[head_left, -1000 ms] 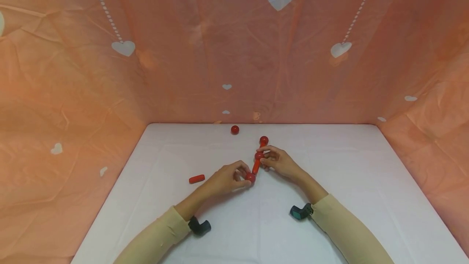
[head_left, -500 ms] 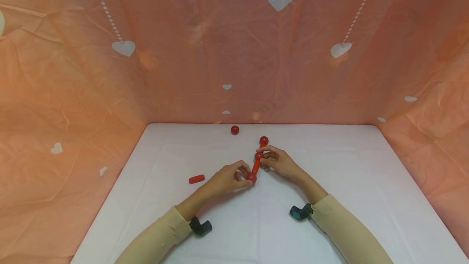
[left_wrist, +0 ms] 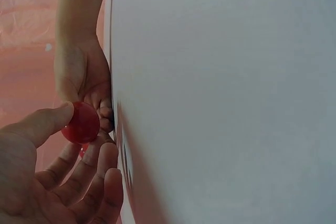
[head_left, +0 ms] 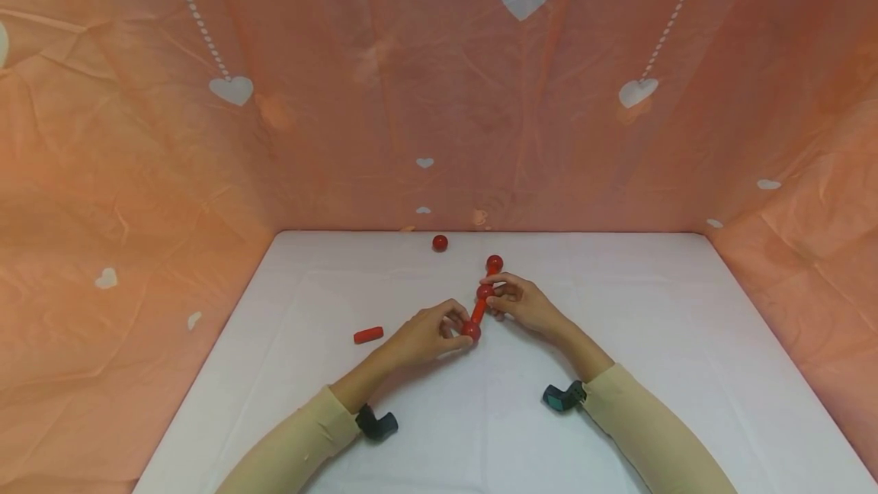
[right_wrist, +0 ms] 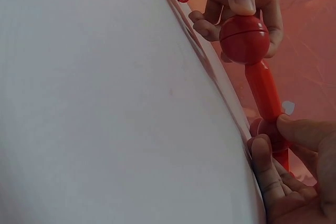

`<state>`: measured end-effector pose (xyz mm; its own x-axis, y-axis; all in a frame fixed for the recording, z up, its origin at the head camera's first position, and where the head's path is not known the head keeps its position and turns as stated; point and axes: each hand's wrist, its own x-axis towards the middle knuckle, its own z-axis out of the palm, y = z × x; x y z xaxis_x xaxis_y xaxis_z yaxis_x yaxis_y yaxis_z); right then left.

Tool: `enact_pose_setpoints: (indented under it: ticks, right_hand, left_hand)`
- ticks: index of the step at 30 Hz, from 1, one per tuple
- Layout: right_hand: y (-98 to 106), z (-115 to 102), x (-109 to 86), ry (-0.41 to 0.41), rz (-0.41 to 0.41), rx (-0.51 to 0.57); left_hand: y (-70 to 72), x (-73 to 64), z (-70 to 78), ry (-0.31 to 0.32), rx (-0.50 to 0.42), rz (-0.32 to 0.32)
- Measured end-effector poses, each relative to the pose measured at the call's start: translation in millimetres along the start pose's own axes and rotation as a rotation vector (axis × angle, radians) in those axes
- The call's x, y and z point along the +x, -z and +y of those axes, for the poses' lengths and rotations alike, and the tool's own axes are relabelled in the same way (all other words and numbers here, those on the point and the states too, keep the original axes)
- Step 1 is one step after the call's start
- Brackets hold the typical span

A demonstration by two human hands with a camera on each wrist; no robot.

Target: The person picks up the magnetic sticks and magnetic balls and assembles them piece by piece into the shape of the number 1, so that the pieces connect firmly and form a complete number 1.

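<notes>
Between thumb and fingers, my left hand (head_left: 432, 335) pinches a glossy red ball (head_left: 471, 332). In the right wrist view this ball meets the end of a red rod (right_wrist: 264, 92), and the two look joined. The rod's other end runs into a middle red ball (head_left: 485, 292), which my right hand (head_left: 527, 305) grips with thumb and fingers. Beyond the right fingers, another short rod, partly hidden, leads to a far red ball (head_left: 495, 263). Together they form a nearly straight row. The left wrist view shows the pinched ball, with the rod mostly hidden behind it.
A loose red rod (head_left: 368, 335) lies on the white table (head_left: 329, 288), left of the left hand. Near the back edge rests a single red ball (head_left: 440, 243). Orange cloth (head_left: 384, 97) with pale hearts encloses the table at the back and sides.
The left hand's ball has shifted slightly right and up against the rod, and the rod's near end now lines up with it. My right hand has stayed in place.
</notes>
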<state>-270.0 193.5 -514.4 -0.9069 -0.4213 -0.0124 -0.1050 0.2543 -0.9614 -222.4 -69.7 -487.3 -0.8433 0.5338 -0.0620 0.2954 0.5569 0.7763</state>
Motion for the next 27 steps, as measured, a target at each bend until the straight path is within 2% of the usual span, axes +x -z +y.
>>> enact_pose_setpoints:
  ticks: [14,20,27]
  right_hand:
    - [-1.0,-2.5,-1.4,-0.004,0.004,0.003]
    - [-1.1,-4.4,-2.3,0.005,0.010,-0.020]
    - [-0.8,-4.1,-1.6,-0.001,0.005,0.000]
  left_hand:
    - [0.4,-1.6,-0.5,0.008,0.006,-0.001]
    - [3.0,-4.4,0.2,0.016,0.006,0.002]
    - [8.6,-10.0,-1.8,0.038,0.039,0.026]
